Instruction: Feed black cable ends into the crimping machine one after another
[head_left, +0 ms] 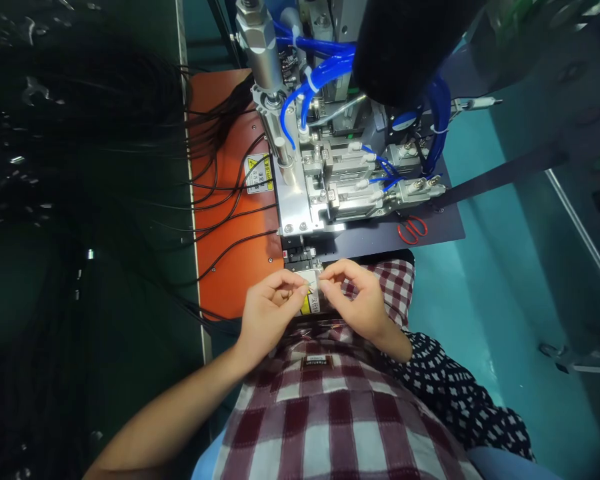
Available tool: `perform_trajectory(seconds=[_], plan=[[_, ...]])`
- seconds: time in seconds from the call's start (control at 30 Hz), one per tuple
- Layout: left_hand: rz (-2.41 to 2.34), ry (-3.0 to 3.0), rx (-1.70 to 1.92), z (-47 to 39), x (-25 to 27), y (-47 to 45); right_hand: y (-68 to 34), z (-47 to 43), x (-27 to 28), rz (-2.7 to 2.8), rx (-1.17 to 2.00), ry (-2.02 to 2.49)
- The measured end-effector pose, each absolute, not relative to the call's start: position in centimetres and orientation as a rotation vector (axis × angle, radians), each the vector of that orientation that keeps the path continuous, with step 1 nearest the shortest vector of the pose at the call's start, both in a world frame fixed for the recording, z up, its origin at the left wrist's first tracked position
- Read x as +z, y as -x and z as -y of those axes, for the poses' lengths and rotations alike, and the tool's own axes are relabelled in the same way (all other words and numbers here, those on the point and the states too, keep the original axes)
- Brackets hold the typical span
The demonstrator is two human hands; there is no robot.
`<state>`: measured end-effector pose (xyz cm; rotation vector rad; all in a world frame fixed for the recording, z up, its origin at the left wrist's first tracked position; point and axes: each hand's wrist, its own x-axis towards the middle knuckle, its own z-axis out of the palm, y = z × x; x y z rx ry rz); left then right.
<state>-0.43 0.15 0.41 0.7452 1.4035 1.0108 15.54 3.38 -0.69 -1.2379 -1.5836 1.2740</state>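
My left hand (pixel 270 307) is closed in a pinch, thumb against fingertips, just in front of the machine's near end. Facing it a short gap away, my right hand (pixel 360 303) pinches in the same way. Something thin and pale shows at the fingertips, too small to name. Both hands hover over a metal plate with a yellow label (pixel 306 305). Right behind them sits a small black fixture block (pixel 299 257) at the foot of the machine.
The machine (pixel 295 207) carries metal cylinders and blue air hoses (pixel 330 63). Black cables (pixel 230 193) run across the orange board (pixel 225 267) into a dark heap at left. Red-handled scissors (pixel 412 230) lie on the dark plate at right. A black cylindrical part (pixel 400 53) overhangs the top.
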Motion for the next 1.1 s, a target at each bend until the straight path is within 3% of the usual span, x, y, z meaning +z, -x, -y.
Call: perform_trajectory(seconds=[0.27, 0.57, 1.1], plan=[[-1.395, -0.788, 1.017, 0.0, 0.4, 0.4, -15.4, -2.9, -0.8, 1.838, 0.876, 1.149], [-1.405, -0.821, 1.026, 0.0, 0.1, 0.6, -15.6, -2.8, -1.6, 1.904, 0.647, 1.018], [-1.379, -0.856, 1.074, 0.1, 0.1, 0.4, -15.8, -2.6, -1.9, 1.945, 0.577, 1.036]])
